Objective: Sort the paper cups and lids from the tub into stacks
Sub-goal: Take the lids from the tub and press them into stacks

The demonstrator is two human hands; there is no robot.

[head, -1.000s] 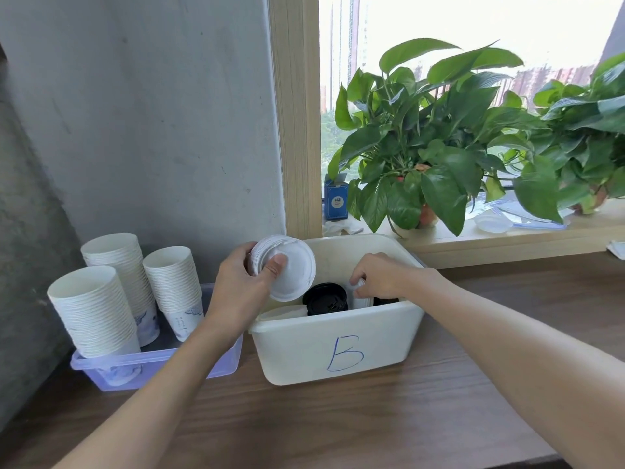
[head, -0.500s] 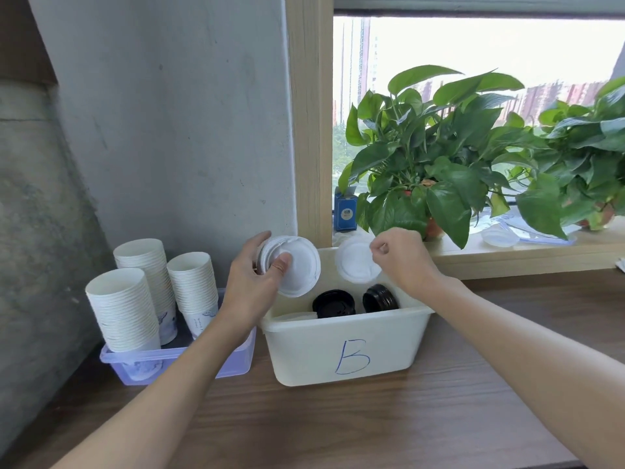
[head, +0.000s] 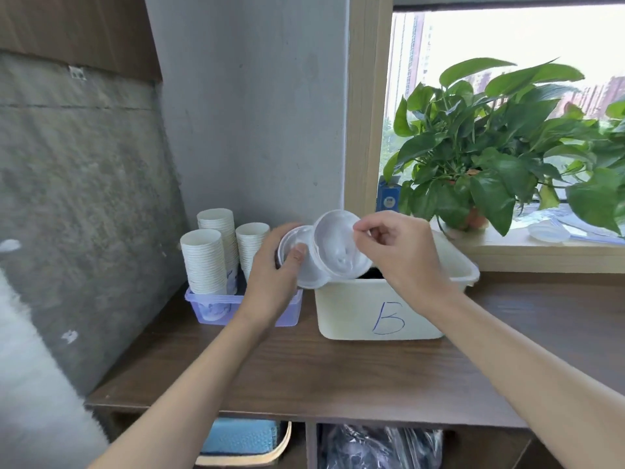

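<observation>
Since the round white plastic lid (head: 338, 247) looks light and flimsy, our right hand (head: 402, 255) pinches its 2 o'clock rim; our left hand (head: 270, 282) grips the stacked white lids (head: 302, 265).

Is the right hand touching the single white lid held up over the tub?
Touching. The head view shows the right hand pinching the white lid at its upper rim, with thumb and fingertip closed on the edge.

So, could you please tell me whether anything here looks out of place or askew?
Nothing is spilled or damaged. One oddity: what looks like a clear lid lies on the windowsill beside the plant, away from the tub marked B.
</observation>
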